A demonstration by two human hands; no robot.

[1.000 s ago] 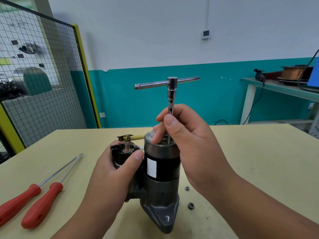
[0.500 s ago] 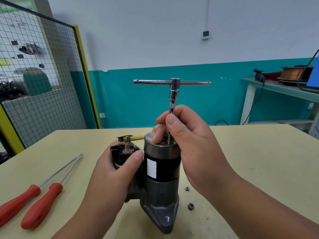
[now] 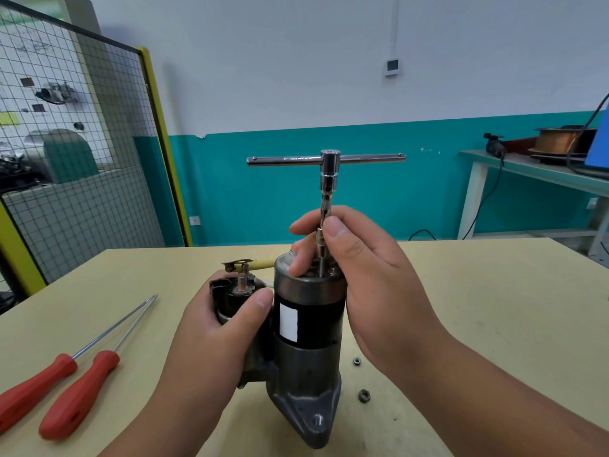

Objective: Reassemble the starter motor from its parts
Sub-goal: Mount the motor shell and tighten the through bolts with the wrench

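Note:
The starter motor (image 3: 306, 328) stands upright on the table, a black cylinder with a white label on a grey cast nose. My left hand (image 3: 217, 338) grips the black solenoid (image 3: 230, 291) on its left side. A chrome T-handle socket wrench (image 3: 326, 189) stands vertically on the motor's top end, its crossbar level. My right hand (image 3: 362, 278) pinches the wrench shaft between thumb and fingers just above the end cap. The wrench tip and the fastener under it are hidden by my fingers.
Two red-handled screwdrivers (image 3: 59, 387) lie on the table (image 3: 478, 308) at the left. Two small nuts (image 3: 363, 395) sit on the table right of the motor base. A mesh guard with a yellow frame (image 3: 158, 140) stands behind at left, and a bench (image 3: 534, 173) at far right.
The wrench's crossbar has turned from a tilted angle to lying level across the view. My right fingers shifted slightly on the shaft. The left hand and motor stayed put.

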